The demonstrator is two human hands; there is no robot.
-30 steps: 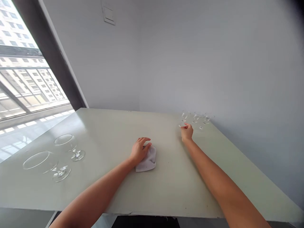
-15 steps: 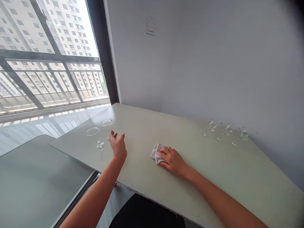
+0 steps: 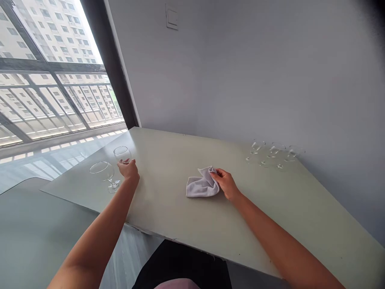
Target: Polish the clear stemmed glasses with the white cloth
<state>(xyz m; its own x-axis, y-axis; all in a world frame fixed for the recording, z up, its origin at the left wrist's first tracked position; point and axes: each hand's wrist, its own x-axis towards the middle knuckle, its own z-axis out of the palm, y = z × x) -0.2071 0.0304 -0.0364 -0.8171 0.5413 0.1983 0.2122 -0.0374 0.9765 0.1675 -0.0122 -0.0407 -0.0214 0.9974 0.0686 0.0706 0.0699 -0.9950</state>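
Note:
At the left part of the table [image 3: 168, 160], my left hand [image 3: 129, 168] closes around the lower bowl and stem of a clear wine glass [image 3: 122, 152]; its foot is hidden behind the hand. Just nearer to me stands a second stemmed glass [image 3: 104, 172], upright and untouched. My right hand [image 3: 226, 182] pinches the upper right corner of a pale grey cloth [image 3: 203, 184]. The rest of that cloth lies loosely folded on the tabletop.
Three stemmed glasses stand by the wall at the far right, one of them a wine glass [image 3: 276, 150]. A glossy grey surface [image 3: 39, 233] adjoins the table at left. Behind are a window [image 3: 60, 80] and a wall with a switch [image 3: 172, 18].
My left hand has reached left and taken hold of the farther glass. My right hand has gone from lying on the cloth to pinching its corner, and the cloth has opened out.

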